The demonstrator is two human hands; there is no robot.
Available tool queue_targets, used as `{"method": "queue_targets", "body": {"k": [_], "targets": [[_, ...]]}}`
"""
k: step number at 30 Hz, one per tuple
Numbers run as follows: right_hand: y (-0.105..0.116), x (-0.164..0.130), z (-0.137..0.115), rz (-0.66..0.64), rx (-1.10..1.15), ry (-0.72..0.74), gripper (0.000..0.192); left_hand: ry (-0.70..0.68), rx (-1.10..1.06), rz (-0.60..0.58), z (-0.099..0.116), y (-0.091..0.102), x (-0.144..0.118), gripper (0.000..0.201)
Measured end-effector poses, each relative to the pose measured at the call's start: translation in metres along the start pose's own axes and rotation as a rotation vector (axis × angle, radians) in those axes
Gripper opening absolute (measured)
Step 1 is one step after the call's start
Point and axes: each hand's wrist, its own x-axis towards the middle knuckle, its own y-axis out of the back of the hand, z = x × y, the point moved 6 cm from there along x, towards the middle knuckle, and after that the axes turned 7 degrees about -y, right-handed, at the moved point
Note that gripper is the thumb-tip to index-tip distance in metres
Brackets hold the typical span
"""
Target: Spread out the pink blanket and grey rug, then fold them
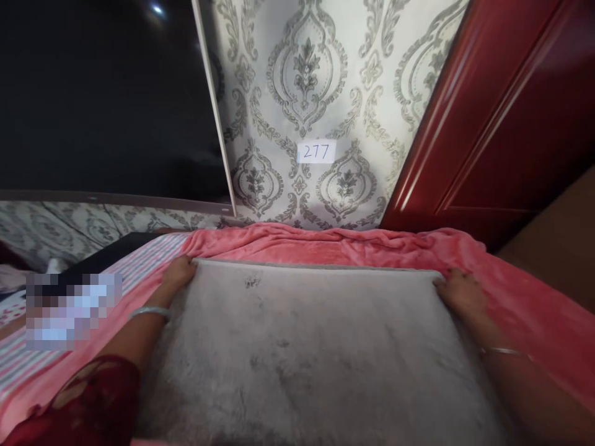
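A large grey, soft-looking mat (320,334) with a few dark smudges lies spread flat on a pink plush blanket (325,251). Its far left corner is pinched by my left hand (180,272), the fingers closed at the edge. At the far right corner, my right hand (463,296) grips the edge in the same way, thumb on top and the other fingers partly hidden. The far edge runs nearly straight between both hands. The near edge is mostly out of view at the bottom.
A large dark television screen (106,99) stands at the back left against patterned wallpaper (307,74). A paper label (317,151) reading 277 is on the wall. A red wooden panel (502,111) rises at the right. Striped cloth (144,260) lies at the left, beside a blurred-out patch.
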Motion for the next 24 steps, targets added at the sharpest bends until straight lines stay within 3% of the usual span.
{"method": "queue_targets", "body": {"k": [2, 4, 7, 10, 15, 24], "targets": [[0.013, -0.019, -0.031, 0.042, -0.02, 0.108, 0.043, -0.071, 0.039, 0.082, 0.018, 0.007, -0.005, 0.037], [0.015, -0.043, -0.071, 0.008, 0.009, 0.299, 0.037, -0.277, 0.068, 0.12, 0.05, 0.007, -0.013, 0.038], [0.003, -0.082, -0.131, -0.135, 0.075, 0.564, 0.032, -0.579, 0.062, 0.037, 0.097, -0.009, -0.026, 0.035], [-0.015, -0.11, -0.172, -0.292, 0.093, 0.691, 0.033, -0.645, 0.041, -0.031, 0.117, -0.024, -0.03, 0.031], [-0.03, -0.119, -0.198, -0.326, 0.066, 0.673, 0.03, -0.652, 0.023, -0.054, 0.116, -0.032, -0.024, 0.03], [-0.035, -0.101, -0.207, -0.322, 0.1, 0.54, 0.015, -0.625, 0.005, -0.102, 0.113, -0.029, -0.011, 0.02]]}}
